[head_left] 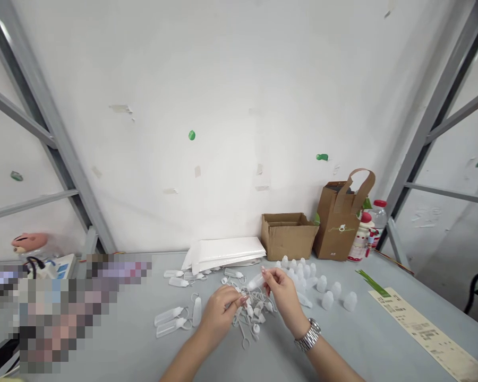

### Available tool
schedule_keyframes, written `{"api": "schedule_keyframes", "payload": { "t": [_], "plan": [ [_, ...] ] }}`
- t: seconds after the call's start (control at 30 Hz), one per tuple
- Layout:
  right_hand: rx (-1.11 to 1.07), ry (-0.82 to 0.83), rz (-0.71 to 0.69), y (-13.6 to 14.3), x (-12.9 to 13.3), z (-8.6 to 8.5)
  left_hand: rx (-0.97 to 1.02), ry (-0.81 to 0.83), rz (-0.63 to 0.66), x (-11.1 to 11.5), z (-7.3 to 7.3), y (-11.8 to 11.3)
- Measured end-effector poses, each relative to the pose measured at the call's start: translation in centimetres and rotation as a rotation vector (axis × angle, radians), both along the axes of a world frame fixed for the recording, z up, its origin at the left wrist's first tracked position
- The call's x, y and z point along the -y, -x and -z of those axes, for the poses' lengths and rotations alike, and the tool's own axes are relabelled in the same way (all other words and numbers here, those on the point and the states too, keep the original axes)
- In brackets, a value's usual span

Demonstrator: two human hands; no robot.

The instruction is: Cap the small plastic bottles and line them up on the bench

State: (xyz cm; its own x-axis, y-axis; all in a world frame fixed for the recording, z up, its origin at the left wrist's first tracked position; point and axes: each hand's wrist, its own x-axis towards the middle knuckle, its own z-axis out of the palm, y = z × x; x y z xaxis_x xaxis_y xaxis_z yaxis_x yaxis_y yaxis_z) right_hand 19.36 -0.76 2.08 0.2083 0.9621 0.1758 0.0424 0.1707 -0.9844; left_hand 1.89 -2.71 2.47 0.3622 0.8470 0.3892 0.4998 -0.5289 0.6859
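Note:
Between the fingertips of my right hand [281,291] is a small translucent plastic bottle [256,281], tilted with its neck end toward my left hand. My left hand [224,309] is closed in a pinch at that end, on a small white cap mostly hidden by the fingers. Beneath and between both hands lies a loose pile of white caps [258,309] with ring straps. Left of my left hand, several capped bottles [169,315] lie flat on the table. Just beyond my right hand stands a group of translucent bottles [302,269].
The grey table [123,329] meets a white wall. White padded envelopes [227,252], an open cardboard box [289,241] and a brown paper bag [336,233] stand at the back. A printed paper strip [426,329] lies right, a power strip [63,265] left. Part of the left side is pixelated.

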Motion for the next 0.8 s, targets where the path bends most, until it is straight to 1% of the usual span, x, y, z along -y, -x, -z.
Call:
{"api": "schedule_keyframes", "payload": {
  "t": [0.07, 0.13, 0.23, 0.3, 0.37, 0.47, 0.57, 0.63, 0.73, 0.8],
  "plan": [
    [-0.022, -0.019, 0.053, -0.6, 0.0, -0.5, 0.017, 0.009, -0.015, 0.0, -0.1, 0.2],
    [-0.042, -0.036, 0.072, -1.0, -0.1, -1.0, 0.027, 0.022, -0.038, -0.1, -0.2, 0.3],
    [-0.062, -0.060, -0.019, -1.0, -0.1, -0.9, 0.039, 0.065, -0.097, -0.3, 0.0, 0.4],
    [-0.069, -0.069, -0.111, -0.5, -0.1, -0.5, 0.063, 0.113, -0.151, -0.4, 0.1, 0.4],
    [-0.076, -0.060, -0.185, 0.1, 0.1, -0.1, 0.098, 0.147, -0.163, -0.4, 0.1, 0.4],
    [-0.082, -0.012, -0.263, 0.8, 0.4, 0.2, 0.129, 0.116, -0.100, -0.2, -0.1, 0.3],
    [-0.062, 0.016, -0.309, 1.1, 0.6, 0.2, 0.056, 0.073, -0.045, 0.1, -0.1, 0.2],
    [-0.038, 0.029, -0.313, 1.2, 0.7, 0.2, 0.002, 0.066, -0.030, 0.1, 0.0, 0.1],
    [0.021, 0.047, -0.314, 1.2, 1.0, 0.1, 0.036, 0.105, -0.013, 0.0, 0.2, -0.1],
    [0.057, 0.011, -0.335, 1.0, 1.2, -0.2, 0.119, 0.188, 0.016, -0.2, 0.3, -0.2]
  ]
}}
